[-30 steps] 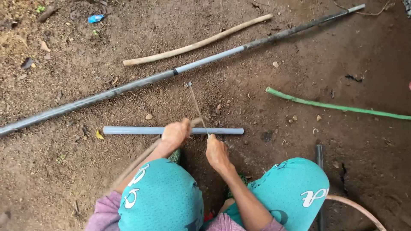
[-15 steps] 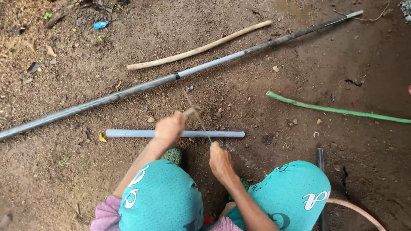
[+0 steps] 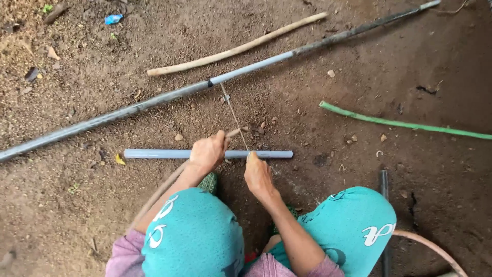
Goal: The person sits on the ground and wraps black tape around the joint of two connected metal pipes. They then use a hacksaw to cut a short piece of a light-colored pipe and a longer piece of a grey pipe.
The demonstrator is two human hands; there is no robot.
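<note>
A short grey pipe [image 3: 164, 153] lies crosswise on the dirt in front of my knees. My left hand [image 3: 206, 152] is closed over its middle and presses it down. My right hand [image 3: 258, 175] sits just behind the pipe, gripping the near end of a thin saw blade [image 3: 233, 115]. The blade slants away from me across the pipe, right of my left hand. A thin tan stick [image 3: 164, 187] runs under my left forearm toward the pipe. My knees in teal shorts [image 3: 195, 236] fill the bottom of the view.
A long grey pipe [image 3: 154, 101] crosses the ground diagonally beyond the short one, with a pale wooden stick [image 3: 236, 50] behind it. A green hose [image 3: 405, 123] lies at the right. A dark rod [image 3: 384, 182] and a curved tan hose [image 3: 433, 249] sit by my right knee.
My right hand has moved forward to the pipe, pushing the blade farther away from me across it. My left hand stays on the pipe.
</note>
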